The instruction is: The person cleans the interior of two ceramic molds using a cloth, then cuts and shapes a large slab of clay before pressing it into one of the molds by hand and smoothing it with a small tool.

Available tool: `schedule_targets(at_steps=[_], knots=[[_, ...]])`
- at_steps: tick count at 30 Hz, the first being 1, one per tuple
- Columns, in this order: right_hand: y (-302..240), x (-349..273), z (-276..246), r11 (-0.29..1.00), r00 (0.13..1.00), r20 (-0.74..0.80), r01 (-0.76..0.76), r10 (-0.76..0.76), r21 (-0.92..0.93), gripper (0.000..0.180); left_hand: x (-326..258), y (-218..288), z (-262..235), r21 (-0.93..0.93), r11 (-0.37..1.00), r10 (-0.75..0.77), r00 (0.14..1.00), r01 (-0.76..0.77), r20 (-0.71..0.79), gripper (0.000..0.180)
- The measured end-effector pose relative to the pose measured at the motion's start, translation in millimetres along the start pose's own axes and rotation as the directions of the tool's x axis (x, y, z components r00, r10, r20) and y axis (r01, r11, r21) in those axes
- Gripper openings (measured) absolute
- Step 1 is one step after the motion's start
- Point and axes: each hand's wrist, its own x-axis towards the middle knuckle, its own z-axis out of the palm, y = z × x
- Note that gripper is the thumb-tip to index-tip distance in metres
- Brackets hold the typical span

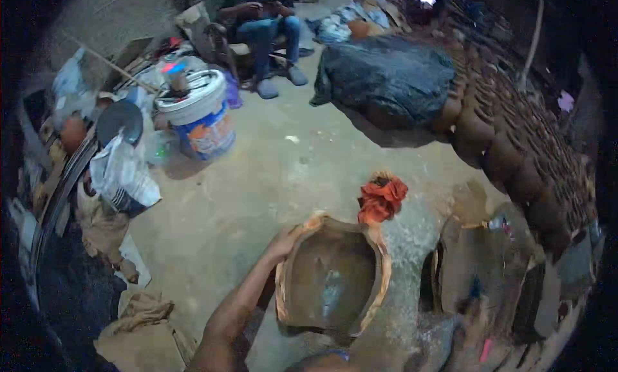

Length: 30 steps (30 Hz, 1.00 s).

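Note:
A hollow, open clay form (309, 269) with a brown inside and a rough pale-orange outer edge rests on the floor in front of me. My left hand (282, 244) is closed on its upper left edge, with the fingers partly hidden behind it. To the right, my right hand (475, 313) reaches low over a brown clay-smeared board (476, 256). Motion smears its fingers, and a small dark blue patch shows at their tips; I cannot make out what it is. A crumpled orange-red cloth (382, 198) lies just beyond the form's upper right edge.
Rows of stacked brown clay pieces (508, 140) run along the right, partly under a black plastic sheet (393, 73). A white-and-blue bucket (203, 118) stands at left amid clutter. Farther back, a person (264, 34) sits. Folded brown cloth (138, 317) lies lower left.

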Motion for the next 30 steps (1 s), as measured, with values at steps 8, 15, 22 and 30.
schedule_targets(at_steps=[8,15,22,30], knots=[[-87,-24,75,0.911,0.846,0.4,0.408,-0.352,-0.062,0.015,5,92,35,0.372,0.927,-0.012,0.984,-0.057,0.179,0.057],[-156,-42,110,0.912,0.74,0.605,0.406,-0.295,-0.051,0.014,-159,65,-16,-0.243,0.97,-0.128,0.887,0.019,-0.444,0.065],[-128,-93,203,0.743,0.38,0.825,0.666,-0.419,0.07,0.016,-244,-59,16,-0.49,0.865,-0.264,0.927,0.106,-0.265,0.078],[-139,-143,242,0.39,-0.01,0.902,0.9,-0.432,0.197,0.024,-254,-70,74,-0.356,0.925,-0.242,0.929,0.135,-0.278,0.035]])
